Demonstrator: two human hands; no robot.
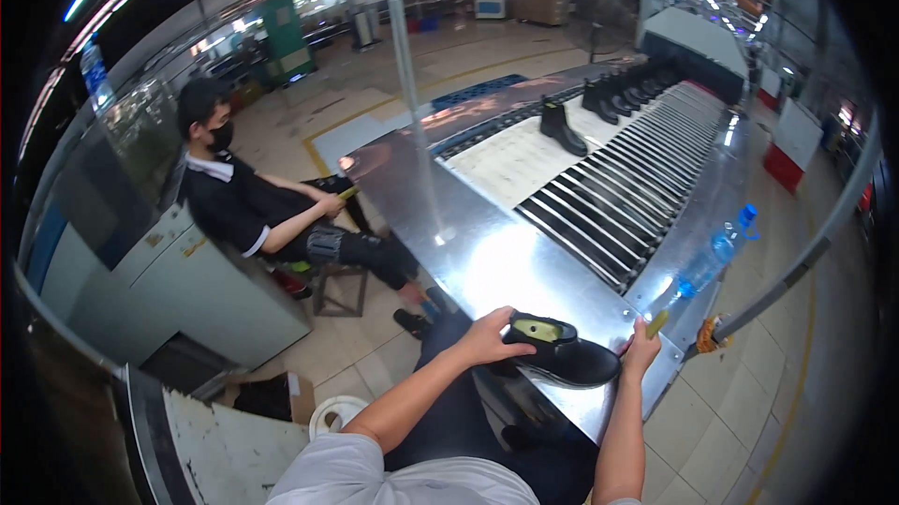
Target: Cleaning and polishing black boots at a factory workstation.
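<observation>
A black ankle boot (567, 355) with a yellow-green insole lies on the near end of a shiny steel table (468, 243). My left hand (489, 336) grips the boot at its heel and collar. My right hand (642, 349) rests at the boot's toe and pinches a small yellow-green piece (657, 323) between its fingers. Both forearms come in from the lower edge.
A roller conveyor (627, 196) and a white belt carry several black boots (562, 126) farther along. A clear water bottle with a blue cap (714, 257) lies at the table's right edge. A seated person in black (267, 215) is to the left beside a grey cabinet (187, 289).
</observation>
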